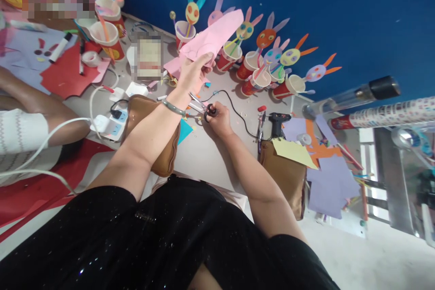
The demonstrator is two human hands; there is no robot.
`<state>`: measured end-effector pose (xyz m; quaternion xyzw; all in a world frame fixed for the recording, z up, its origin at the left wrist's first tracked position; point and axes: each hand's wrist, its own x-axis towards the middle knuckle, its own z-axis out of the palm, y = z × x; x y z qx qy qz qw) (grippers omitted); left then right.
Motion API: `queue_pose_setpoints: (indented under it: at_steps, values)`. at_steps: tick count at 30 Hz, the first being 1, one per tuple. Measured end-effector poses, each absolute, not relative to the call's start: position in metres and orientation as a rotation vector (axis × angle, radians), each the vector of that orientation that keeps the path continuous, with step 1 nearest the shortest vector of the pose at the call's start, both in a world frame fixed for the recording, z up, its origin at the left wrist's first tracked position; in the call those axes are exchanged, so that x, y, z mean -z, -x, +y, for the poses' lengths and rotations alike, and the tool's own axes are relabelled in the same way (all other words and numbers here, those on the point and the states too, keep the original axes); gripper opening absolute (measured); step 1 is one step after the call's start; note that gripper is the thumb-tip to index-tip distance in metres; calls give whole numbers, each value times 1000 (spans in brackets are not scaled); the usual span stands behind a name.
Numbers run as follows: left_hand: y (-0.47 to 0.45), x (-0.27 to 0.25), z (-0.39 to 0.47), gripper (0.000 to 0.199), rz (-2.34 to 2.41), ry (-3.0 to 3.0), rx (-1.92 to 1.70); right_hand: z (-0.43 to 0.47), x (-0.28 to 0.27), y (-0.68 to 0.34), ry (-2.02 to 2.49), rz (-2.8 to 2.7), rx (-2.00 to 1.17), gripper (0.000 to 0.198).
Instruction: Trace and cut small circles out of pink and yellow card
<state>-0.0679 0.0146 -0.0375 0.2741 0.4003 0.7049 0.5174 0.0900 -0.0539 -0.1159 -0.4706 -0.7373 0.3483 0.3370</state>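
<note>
A sheet of pink paper (219,31), bent and raised above the table, is gripped by my left hand (197,70). Curved outlines show faintly on it. My right hand (220,120) is closed round the dark handles of a pair of scissors (199,101). The blades point up and left, below my left hand and apart from the raised sheet. More pink paper lies behind my left wrist, partly hidden. Under my forearm, a blue paper piece (185,131) rests on the grey table (210,154) among small scraps.
Paper cups (257,82) holding rabbit-faced figures line the blue wall. A glue gun (280,122) and pliers (260,132) lie to the right, near purple paper (328,186). On the left are a power strip (117,124), red paper (68,70), markers and another person's arm (41,99).
</note>
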Motion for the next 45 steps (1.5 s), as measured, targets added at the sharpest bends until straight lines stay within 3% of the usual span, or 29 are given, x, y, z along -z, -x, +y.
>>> queue_pose_setpoints:
  at_steps: [8, 17, 26, 37, 45]
  values:
    - [71, 45, 20, 13, 949, -665, -1671, -52, 119, -90, 1260, -2009, -840, 32]
    - [71, 46, 19, 21, 865, -583, -1692, -55, 112, -104, 1218, -1889, -791, 31]
    - [52, 41, 4, 33, 892, -704, -1695, -78, 92, -155, 1237, -1726, -998, 34]
    - [-13, 15, -19, 44, 744, -828, -1582, -76, 77, -212, 1157, -1591, -1002, 44]
    - [-12, 16, -39, 44, 848, -1193, -1549, -94, 66, -208, 944, -1625, -1218, 60]
